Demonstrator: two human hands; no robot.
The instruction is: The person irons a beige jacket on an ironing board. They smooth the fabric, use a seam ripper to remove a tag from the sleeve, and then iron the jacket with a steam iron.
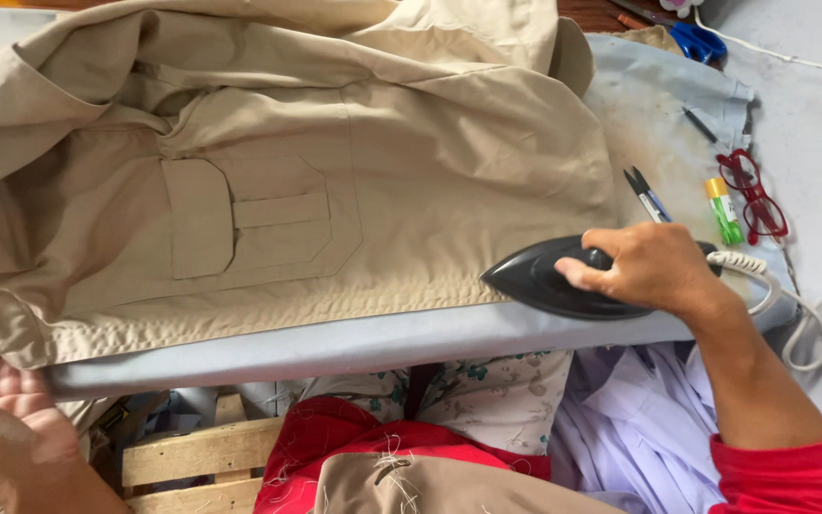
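Observation:
A beige garment [268,171] with a flapped pocket lies spread over a padded ironing board [382,343] covered in pale blue cloth. My right hand [654,266] grips the handle of a black iron [544,281], whose tip points left and rests on the garment's lower right edge. The iron's white coiled cord [782,305] trails off to the right. My left hand [2,419] sits at the bottom left, palm up with fingers apart, touching the garment's lower left corner below the board's edge.
Two pens [646,195], a green and yellow glue stick [723,209] and red glasses [753,195] lie on the board's right end. Blue-handled scissors [696,40] are at the top right. Below the board lie white, floral and red cloths and a wooden crate [192,457].

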